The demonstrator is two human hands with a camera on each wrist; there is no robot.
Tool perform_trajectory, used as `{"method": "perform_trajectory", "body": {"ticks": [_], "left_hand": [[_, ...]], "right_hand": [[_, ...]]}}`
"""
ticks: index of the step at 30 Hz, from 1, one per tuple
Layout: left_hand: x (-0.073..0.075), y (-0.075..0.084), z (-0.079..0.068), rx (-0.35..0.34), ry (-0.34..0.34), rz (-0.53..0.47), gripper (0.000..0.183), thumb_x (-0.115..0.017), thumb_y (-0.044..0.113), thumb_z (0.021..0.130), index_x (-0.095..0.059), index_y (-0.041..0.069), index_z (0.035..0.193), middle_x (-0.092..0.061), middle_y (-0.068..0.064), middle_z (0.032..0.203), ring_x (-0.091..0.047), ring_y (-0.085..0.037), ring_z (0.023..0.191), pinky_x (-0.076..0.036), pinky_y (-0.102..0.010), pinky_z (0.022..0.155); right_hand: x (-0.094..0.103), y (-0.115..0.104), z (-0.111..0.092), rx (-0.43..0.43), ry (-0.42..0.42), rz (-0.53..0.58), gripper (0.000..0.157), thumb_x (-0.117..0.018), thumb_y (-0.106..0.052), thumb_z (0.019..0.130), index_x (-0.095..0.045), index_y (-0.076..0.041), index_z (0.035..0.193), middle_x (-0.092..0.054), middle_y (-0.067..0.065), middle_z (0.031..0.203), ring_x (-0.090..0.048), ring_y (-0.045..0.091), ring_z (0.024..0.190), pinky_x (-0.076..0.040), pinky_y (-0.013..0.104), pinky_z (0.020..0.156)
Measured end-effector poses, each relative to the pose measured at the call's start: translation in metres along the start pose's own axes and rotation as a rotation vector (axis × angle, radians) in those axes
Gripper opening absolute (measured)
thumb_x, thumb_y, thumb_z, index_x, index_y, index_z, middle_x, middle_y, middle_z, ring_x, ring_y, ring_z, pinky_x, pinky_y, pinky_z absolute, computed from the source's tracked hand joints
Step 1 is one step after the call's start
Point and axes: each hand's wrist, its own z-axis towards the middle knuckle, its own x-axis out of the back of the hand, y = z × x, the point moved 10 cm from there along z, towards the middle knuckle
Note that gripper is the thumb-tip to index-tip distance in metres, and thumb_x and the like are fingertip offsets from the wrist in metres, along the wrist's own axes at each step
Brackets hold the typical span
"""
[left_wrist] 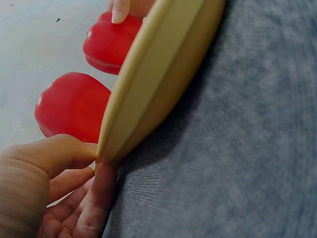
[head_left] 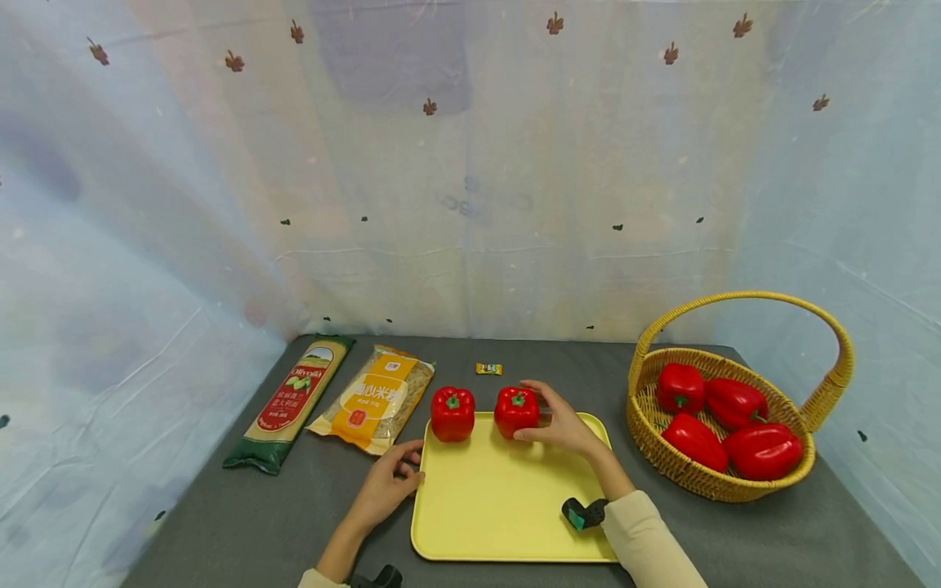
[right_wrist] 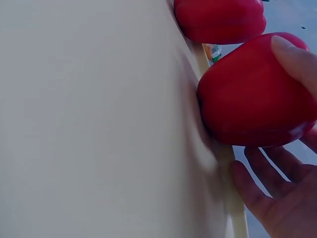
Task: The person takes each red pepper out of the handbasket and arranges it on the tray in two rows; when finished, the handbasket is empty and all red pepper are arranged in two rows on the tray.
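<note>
A yellow tray (head_left: 507,498) lies on the table with two red bell peppers at its far edge. The left pepper (head_left: 452,415) stands upright at the far left corner, stem up. My right hand (head_left: 562,425) holds the other pepper (head_left: 516,412) from its right side. In the right wrist view, the thumb presses this pepper (right_wrist: 252,94) and some fingers sit apart below it. At the tray's left edge, my left hand (head_left: 387,484) pinches the rim, with the thumb and fingers (left_wrist: 101,198) meeting there in the left wrist view.
To the right stands a wicker basket (head_left: 720,490) with a tall handle, holding several red peppers (head_left: 764,451). Left of the tray lie a yellow bag of noodles (head_left: 378,398) and a green-ended pasta pack (head_left: 294,400). Behind the tray is a small yellow packet (head_left: 488,369).
</note>
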Motion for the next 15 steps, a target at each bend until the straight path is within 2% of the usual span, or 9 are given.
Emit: {"method": "perform_trajectory", "body": {"ticks": [8,11,13,15], "left_hand": [[0.000,-0.001,0.000,-0.004,0.000,-0.006,0.046,-0.067,0.004,0.082,-0.053,0.003,0.126,-0.054,-0.011,0.100,-0.054,-0.013,0.070,-0.051,-0.027,0.054],[0.000,0.000,0.000,-0.008,0.000,-0.006,0.046,-0.067,0.004,0.082,-0.053,0.003,0.126,-0.054,-0.011,0.100,-0.054,-0.012,0.070,-0.051,-0.027,0.054],[0.000,0.000,0.000,-0.008,-0.002,-0.007,0.046,-0.067,0.004,0.082,-0.053,0.002,0.126,-0.054,-0.011,0.100,-0.054,-0.012,0.070,-0.051,-0.027,0.054],[0.000,0.000,0.000,-0.008,-0.004,-0.005,0.046,-0.067,0.004,0.082,-0.053,0.002,0.126,-0.054,-0.011,0.100,-0.054,-0.012,0.070,-0.051,-0.027,0.054]], "right_hand": [[0.009,-0.005,-0.002,0.056,0.058,-0.023,0.077,-0.077,-0.008,0.075,-0.034,-0.004,0.140,-0.040,0.025,0.135,-0.044,0.041,0.118,-0.038,0.057,0.097],[0.014,-0.015,-0.006,0.075,0.086,-0.055,0.077,-0.076,-0.008,0.076,-0.034,-0.004,0.140,-0.041,0.024,0.134,-0.041,0.042,0.122,-0.035,0.058,0.098],[0.018,-0.031,-0.011,0.084,0.097,-0.073,0.075,-0.075,-0.006,0.077,-0.034,-0.001,0.140,-0.041,0.024,0.133,-0.040,0.043,0.123,-0.034,0.058,0.099],[0.023,-0.038,-0.014,0.107,0.105,-0.072,0.075,-0.075,-0.004,0.077,-0.034,0.000,0.139,-0.041,0.024,0.134,-0.038,0.044,0.124,-0.034,0.058,0.099]]}}
